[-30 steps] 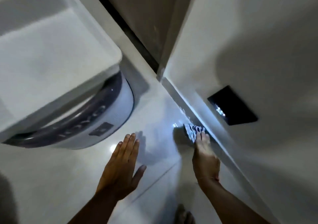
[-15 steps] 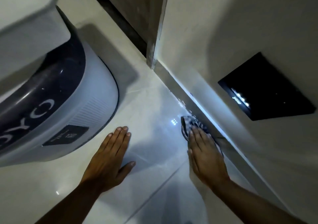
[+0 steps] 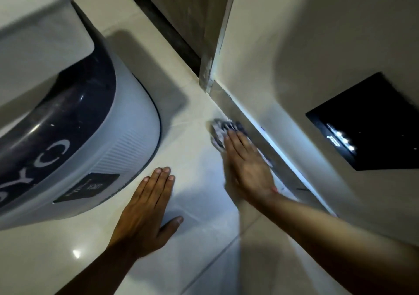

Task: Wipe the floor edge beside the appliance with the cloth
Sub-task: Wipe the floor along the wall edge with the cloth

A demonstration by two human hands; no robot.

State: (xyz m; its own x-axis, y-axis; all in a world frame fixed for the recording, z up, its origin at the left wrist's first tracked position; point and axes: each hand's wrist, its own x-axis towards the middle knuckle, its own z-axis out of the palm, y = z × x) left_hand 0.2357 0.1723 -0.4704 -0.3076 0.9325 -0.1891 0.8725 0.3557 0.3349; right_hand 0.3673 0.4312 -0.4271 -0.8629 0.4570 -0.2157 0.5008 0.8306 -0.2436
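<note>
Patterned dark-and-white cloth (image 3: 221,131), crumpled | under right hand (image 3: 247,167), fingers flat together | left hand (image 3: 145,213) flat on floor (image 3: 192,156), thumb spread

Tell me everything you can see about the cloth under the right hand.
The cloth is a small crumpled rag with a dark and white pattern, blurred here. It lies flat on the pale glossy floor tiles, right at the foot of the wall's skirting. The right hand presses on it with flat fingers and covers most of it; only the far end shows. It does not touch the appliance.
</note>
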